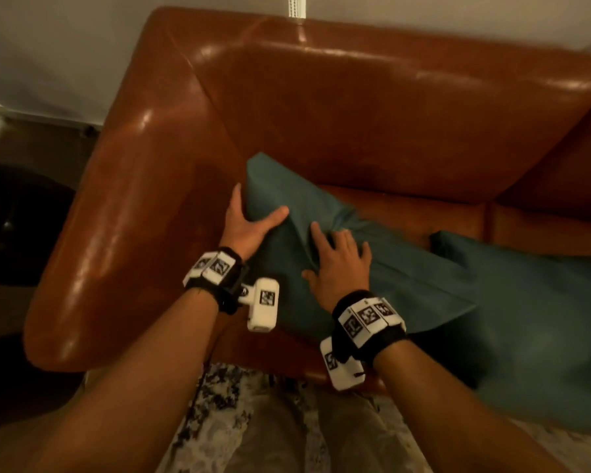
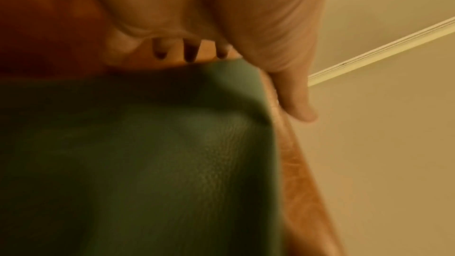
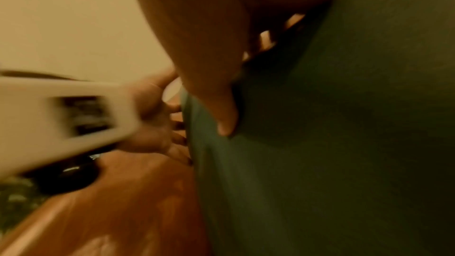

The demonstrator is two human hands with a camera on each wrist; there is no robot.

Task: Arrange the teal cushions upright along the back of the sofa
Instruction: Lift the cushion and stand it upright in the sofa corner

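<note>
A teal cushion (image 1: 389, 285) leans tilted in the left corner of a brown leather sofa (image 1: 355, 114), its top corner against the backrest. My left hand (image 1: 249, 220) braces its left edge, thumb straight on the front face and fingers straight behind it. My right hand (image 1: 338, 264) lies flat on the creased front with fingers spread. In the left wrist view the cushion (image 2: 147, 163) fills the lower frame under my left hand (image 2: 270, 26). In the right wrist view my right hand (image 3: 221, 104) presses the cushion (image 3: 320, 143). A second teal cushion (image 1: 533, 319) lies flat on the seat at the right.
The sofa's wide left armrest (image 1: 123, 216) stands just left of my hands. A patterned rug (image 1: 253, 421) covers the floor in front. A dark object (image 1: 14, 216) sits on the floor beyond the armrest. A pale wall rises behind the backrest.
</note>
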